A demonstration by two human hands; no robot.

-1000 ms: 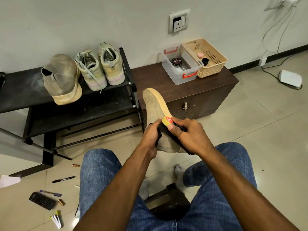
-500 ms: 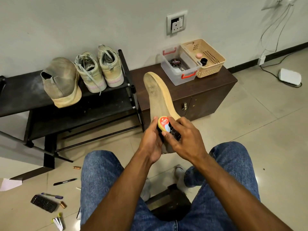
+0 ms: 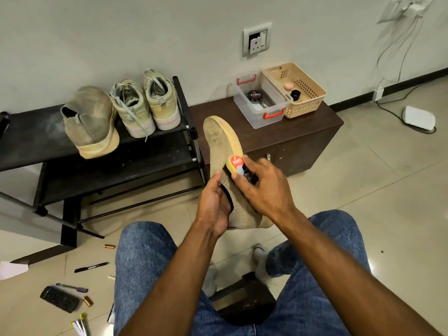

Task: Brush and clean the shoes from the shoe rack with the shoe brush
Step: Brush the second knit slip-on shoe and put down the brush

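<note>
under the right hand (image 3: 264,190) fingers gripping the shoe brush (image 3: 238,167), sweep toeward; left hand (image 3: 213,204) grips the shoe (image 3: 219,139) steady.

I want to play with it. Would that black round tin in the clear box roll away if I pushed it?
Probably not as it lies: the tin rests flat on its base, so it would likely slide. On its edge it could roll, but the clear box walls would likely stop it. It looks small, so probably light.

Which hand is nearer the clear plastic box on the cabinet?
Right. The right hand, gripping the shoe brush against the held shoe, lies below the clear plastic box; the left hand, holding the shoe's opening, sits lower and further left.
</note>
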